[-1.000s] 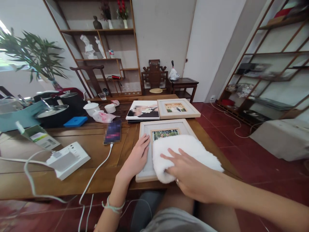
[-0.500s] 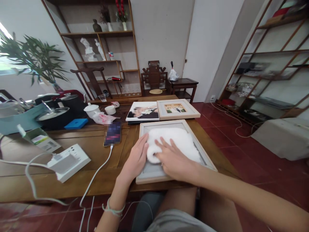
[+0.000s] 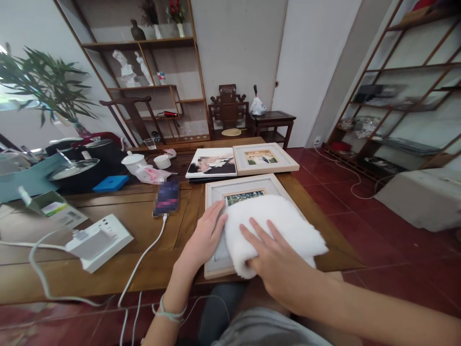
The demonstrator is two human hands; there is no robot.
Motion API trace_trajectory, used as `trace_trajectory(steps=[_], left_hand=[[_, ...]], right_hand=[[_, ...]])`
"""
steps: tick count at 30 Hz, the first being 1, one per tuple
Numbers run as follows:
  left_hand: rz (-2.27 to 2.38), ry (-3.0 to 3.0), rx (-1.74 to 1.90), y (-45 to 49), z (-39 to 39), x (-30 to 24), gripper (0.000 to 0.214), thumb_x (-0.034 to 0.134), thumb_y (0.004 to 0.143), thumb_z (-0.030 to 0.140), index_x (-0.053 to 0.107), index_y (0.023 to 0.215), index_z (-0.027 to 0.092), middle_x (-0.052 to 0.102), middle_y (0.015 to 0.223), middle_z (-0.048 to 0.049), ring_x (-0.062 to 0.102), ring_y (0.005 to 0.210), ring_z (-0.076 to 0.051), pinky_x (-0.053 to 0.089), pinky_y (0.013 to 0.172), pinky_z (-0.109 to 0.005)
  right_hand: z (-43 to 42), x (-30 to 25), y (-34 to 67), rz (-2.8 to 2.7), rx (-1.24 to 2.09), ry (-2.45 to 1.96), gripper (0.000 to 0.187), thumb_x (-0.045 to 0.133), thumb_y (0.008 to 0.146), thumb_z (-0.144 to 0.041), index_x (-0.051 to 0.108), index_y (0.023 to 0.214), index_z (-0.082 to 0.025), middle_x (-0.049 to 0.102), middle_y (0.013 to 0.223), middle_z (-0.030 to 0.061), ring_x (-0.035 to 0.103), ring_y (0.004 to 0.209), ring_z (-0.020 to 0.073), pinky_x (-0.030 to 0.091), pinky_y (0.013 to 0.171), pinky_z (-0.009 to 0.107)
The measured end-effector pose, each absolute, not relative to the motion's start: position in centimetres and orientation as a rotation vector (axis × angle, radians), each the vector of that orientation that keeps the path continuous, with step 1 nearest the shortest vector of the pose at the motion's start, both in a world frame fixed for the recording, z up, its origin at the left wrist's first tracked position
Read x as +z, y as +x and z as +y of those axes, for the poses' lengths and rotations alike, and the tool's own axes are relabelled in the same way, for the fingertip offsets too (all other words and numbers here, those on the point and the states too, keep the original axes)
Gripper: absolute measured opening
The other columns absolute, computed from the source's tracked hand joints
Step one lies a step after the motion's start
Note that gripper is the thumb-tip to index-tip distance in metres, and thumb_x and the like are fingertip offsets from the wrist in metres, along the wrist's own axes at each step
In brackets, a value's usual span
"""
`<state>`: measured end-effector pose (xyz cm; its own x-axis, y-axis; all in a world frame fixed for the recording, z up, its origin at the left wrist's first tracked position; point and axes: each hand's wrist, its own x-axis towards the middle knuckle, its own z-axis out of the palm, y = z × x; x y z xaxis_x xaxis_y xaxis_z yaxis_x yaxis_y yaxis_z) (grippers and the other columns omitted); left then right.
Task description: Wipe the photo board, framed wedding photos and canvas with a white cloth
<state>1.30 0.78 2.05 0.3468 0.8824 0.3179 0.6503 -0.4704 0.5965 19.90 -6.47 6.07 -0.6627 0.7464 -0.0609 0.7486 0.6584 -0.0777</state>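
Note:
A light wooden picture frame (image 3: pixel 239 180) lies flat on the table in front of me, with a small photo (image 3: pixel 244 196) in its middle. My right hand (image 3: pixel 279 262) presses a folded white fluffy cloth (image 3: pixel 293 226) onto the frame, fingers spread on top and thumb tucked into the fold. The cloth hides the frame's right and lower parts and some of the photo. At the frame's left side rests my left hand (image 3: pixel 201 235), its fingers stretched out, close beside the cloth.
Behind lie another framed photo (image 3: pixel 281 166) and a photo panel (image 3: pixel 212 163). To the left are a phone (image 3: pixel 166 198) on a white cable, a power strip (image 3: pixel 108 242), a blue box (image 3: pixel 111 183), a white lidded bowl (image 3: pixel 133 162) and a pan (image 3: pixel 74 175).
My right hand has slid the cloth toward me and to the right, baring part of the photo. The left hand stays by the frame's left side.

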Motion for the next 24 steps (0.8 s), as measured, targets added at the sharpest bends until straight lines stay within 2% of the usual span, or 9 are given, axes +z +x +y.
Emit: trace_trajectory(steps=[8, 10, 13, 15, 16, 18, 20, 22, 24], left_hand=[[1.385, 2.360, 0.783, 1.3, 0.9, 2.1, 0.036, 0.040, 0.092, 0.029, 0.058, 0.117, 0.011, 0.055, 0.132, -0.0143, 0.041, 0.131, -0.025, 0.034, 0.109, -0.045], [1.354, 2.398, 0.753, 1.3, 0.8, 2.2, 0.036, 0.044, 0.089, 0.029, 0.059, 0.116, 0.011, 0.053, 0.134, -0.0148, 0.038, 0.133, -0.026, 0.033, 0.109, -0.046], [1.327, 2.433, 0.723, 1.2, 0.6, 2.3, 0.041, 0.053, 0.083, 0.029, 0.057, 0.120, 0.012, 0.049, 0.138, -0.0151, 0.035, 0.135, -0.028, 0.032, 0.109, -0.049], [1.329, 2.430, 0.711, 1.2, 0.5, 2.4, 0.043, 0.054, 0.082, 0.029, 0.056, 0.121, 0.012, 0.047, 0.139, -0.0157, 0.034, 0.135, -0.029, 0.031, 0.109, -0.050], [1.334, 2.422, 0.705, 1.1, 0.5, 2.4, 0.044, 0.054, 0.082, 0.029, 0.056, 0.122, 0.011, 0.047, 0.139, -0.0158, 0.034, 0.135, -0.029, 0.031, 0.109, -0.050], [1.343, 2.407, 0.695, 1.1, 0.5, 2.5, 0.044, 0.055, 0.082, 0.029, 0.056, 0.122, 0.012, 0.046, 0.140, -0.0153, 0.034, 0.135, -0.028, 0.031, 0.110, -0.049], [1.347, 2.403, 0.692, 1.0, 0.6, 2.4, 0.044, 0.055, 0.082, 0.030, 0.056, 0.122, 0.012, 0.046, 0.140, -0.0148, 0.034, 0.135, -0.028, 0.031, 0.109, -0.049], [1.344, 2.417, 0.694, 0.9, 0.7, 2.2, 0.045, 0.055, 0.082, 0.031, 0.055, 0.123, 0.012, 0.045, 0.141, -0.0151, 0.034, 0.135, -0.028, 0.031, 0.109, -0.048], [1.349, 2.433, 0.698, 0.9, 0.7, 2.1, 0.045, 0.055, 0.082, 0.031, 0.056, 0.122, 0.010, 0.047, 0.139, -0.0162, 0.035, 0.134, -0.029, 0.032, 0.109, -0.048]], right_hand=[[-8.3, 4.1, 28.3, 2.781, 0.259, 1.690, 0.030, 0.047, 0.063, 0.000, 0.068, 0.076, -0.018, 0.041, 0.143, 0.0122, 0.027, 0.135, 0.0344, 0.026, 0.106, 0.055], [-7.4, 4.2, 29.6, 2.767, 0.277, 1.762, 0.028, 0.045, 0.067, -0.002, 0.065, 0.078, -0.017, 0.044, 0.141, 0.0136, 0.034, 0.131, 0.0337, 0.035, 0.101, 0.050], [-4.4, 4.9, 30.4, 2.662, 0.274, 1.994, 0.019, 0.044, 0.080, -0.014, 0.062, 0.085, -0.015, 0.063, 0.110, 0.0201, 0.060, 0.099, 0.0335, 0.050, 0.076, 0.042], [-1.7, 5.6, 30.0, 2.634, 0.296, 2.061, 0.020, 0.043, 0.084, -0.018, 0.061, 0.089, -0.012, 0.067, 0.089, 0.0175, 0.064, 0.079, 0.0301, 0.050, 0.065, 0.037], [-0.3, 5.9, 29.5, 2.653, 0.319, 2.048, 0.021, 0.042, 0.084, -0.015, 0.061, 0.091, -0.010, 0.067, 0.088, 0.0176, 0.065, 0.080, 0.0296, 0.049, 0.066, 0.037], [2.3, 6.6, 28.0, 2.740, 0.381, 1.946, 0.026, 0.042, 0.079, -0.006, 0.062, 0.095, -0.008, 0.063, 0.107, 0.0220, 0.060, 0.100, 0.0317, 0.047, 0.079, 0.039], [4.6, 7.2, 25.7, 2.843, 0.427, 1.784, 0.035, 0.043, 0.073, 0.002, 0.063, 0.101, -0.007, 0.051, 0.130, 0.0231, 0.041, 0.125, 0.0341, 0.035, 0.098, 0.045], [6.3, 7.5, 23.0, 2.940, 0.440, 1.577, 0.044, 0.044, 0.069, 0.006, 0.063, 0.106, -0.009, 0.044, 0.139, 0.0187, 0.026, 0.135, 0.0334, 0.022, 0.106, 0.050], [7.4, 7.4, 20.4, 3.019, 0.421, 1.334, 0.045, 0.047, 0.069, 0.004, 0.064, 0.107, -0.013, 0.046, 0.139, 0.0122, 0.021, 0.137, 0.0296, 0.016, 0.110, 0.048]])
